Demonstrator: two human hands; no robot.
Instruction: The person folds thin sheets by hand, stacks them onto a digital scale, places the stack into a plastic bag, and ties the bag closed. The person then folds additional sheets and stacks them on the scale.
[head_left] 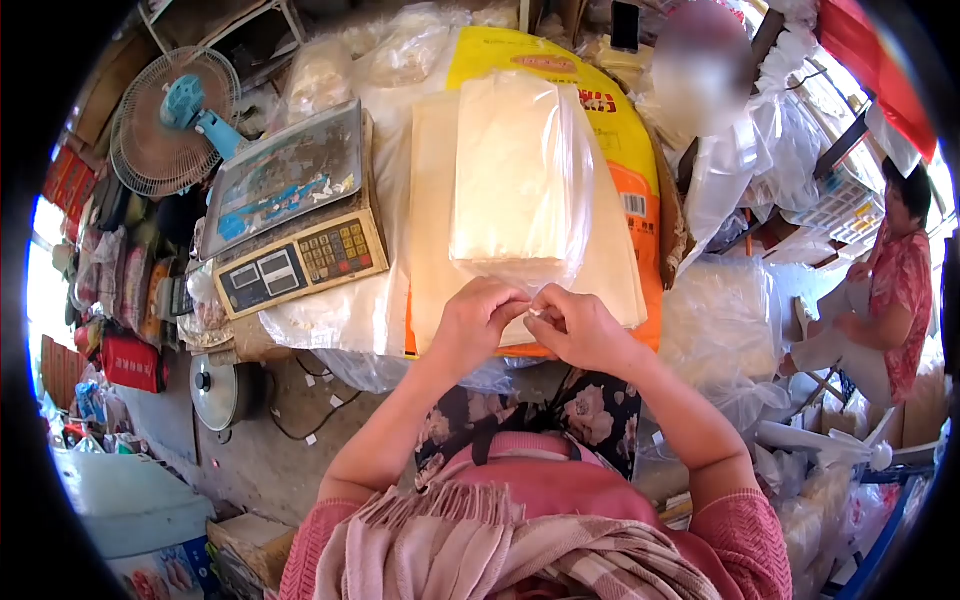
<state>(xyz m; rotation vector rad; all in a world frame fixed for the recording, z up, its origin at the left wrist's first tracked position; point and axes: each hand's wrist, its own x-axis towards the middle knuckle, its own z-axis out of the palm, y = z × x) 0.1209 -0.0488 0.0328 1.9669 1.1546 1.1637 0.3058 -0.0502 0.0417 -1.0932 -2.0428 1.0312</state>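
My left hand [472,322] and my right hand [588,328] meet at the near edge of the work surface, fingers closed in a pinch. A tiny whitish bit shows at the right fingertips, too small to name. Just beyond both hands lies a clear plastic bag [572,190] with a thick stack of pale, cream-coloured sheets [505,170] inside. Under the bag are larger cream sheets [428,215], spread over a yellow and orange printed sack [648,235].
Left of the stack stands a digital scale [300,250] with a worn metal plate. A fan [175,120] is behind it. More bagged sheets [720,320] lie to the right, and a person in a red patterned top [900,290] sits farther right. A lidded pot [215,392] is on the floor.
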